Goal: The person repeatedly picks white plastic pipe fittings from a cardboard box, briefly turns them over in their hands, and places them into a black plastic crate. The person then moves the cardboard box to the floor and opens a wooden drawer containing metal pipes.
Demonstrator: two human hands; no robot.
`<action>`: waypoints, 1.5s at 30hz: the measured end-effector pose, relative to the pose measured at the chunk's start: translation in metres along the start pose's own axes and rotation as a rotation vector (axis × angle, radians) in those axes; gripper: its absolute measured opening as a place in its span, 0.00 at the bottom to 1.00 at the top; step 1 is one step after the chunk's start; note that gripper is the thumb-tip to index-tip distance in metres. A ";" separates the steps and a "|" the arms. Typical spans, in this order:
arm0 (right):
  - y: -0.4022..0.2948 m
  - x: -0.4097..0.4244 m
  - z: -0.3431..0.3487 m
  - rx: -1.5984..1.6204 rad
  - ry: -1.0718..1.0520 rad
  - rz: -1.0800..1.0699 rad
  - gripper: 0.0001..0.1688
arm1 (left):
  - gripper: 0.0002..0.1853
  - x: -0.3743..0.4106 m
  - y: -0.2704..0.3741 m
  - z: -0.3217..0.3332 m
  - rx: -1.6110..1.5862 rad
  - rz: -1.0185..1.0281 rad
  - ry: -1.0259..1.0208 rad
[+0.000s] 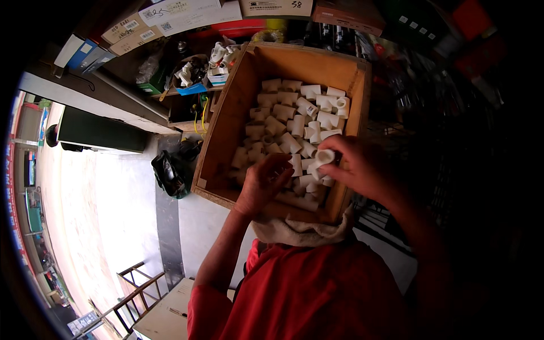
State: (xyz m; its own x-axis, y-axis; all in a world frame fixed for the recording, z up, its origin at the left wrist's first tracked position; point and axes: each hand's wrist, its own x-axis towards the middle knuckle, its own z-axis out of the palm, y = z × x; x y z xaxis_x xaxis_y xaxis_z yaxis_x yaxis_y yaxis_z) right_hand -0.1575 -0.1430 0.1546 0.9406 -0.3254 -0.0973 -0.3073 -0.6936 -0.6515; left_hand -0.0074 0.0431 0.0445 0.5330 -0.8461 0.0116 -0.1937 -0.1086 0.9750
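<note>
White plastic pipe tees point(298, 124) lie in a wooden drawer-like box point(219, 123) in front of me. Between the thumb and fingers of my right hand point(355, 165) is one white pipe fitting point(324, 157), its round opening facing up, over the right part of the box. My left hand point(267, 180) hovers over the lower left of the fittings with thumb and fingers curved apart; no fitting is plainly held in it. A beige cloth point(301, 231) lies against the near end of the box.
Small open boxes of fittings point(187, 76) stand on a shelf at the upper left. Cardboard boxes point(276, 7) line the top. A dark green bag point(170, 174) rests on the floor left of the box. A wooden ladder-like frame point(138, 293) is at the lower left.
</note>
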 end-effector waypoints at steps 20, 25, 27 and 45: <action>0.039 0.075 0.173 -0.583 -0.498 -0.107 0.09 | 0.08 -0.030 -0.008 -0.052 0.596 0.011 0.242; 0.049 0.076 0.171 -0.498 -0.501 -0.033 0.09 | 0.10 -0.030 -0.012 -0.052 0.628 0.031 0.234; 0.046 0.076 0.168 -0.489 -0.524 -0.068 0.10 | 0.10 -0.029 -0.012 -0.051 0.632 0.028 0.232; 0.037 0.085 0.153 -0.488 -0.434 0.053 0.08 | 0.11 -0.029 -0.010 -0.052 0.653 0.008 0.200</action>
State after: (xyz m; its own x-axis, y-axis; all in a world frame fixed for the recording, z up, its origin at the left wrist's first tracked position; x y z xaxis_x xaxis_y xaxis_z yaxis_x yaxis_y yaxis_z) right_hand -0.0665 -0.0976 0.0071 0.8638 -0.1486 -0.4814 -0.2888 -0.9290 -0.2315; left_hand 0.0218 0.0959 0.0455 0.6593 -0.7422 0.1203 -0.6223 -0.4487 0.6414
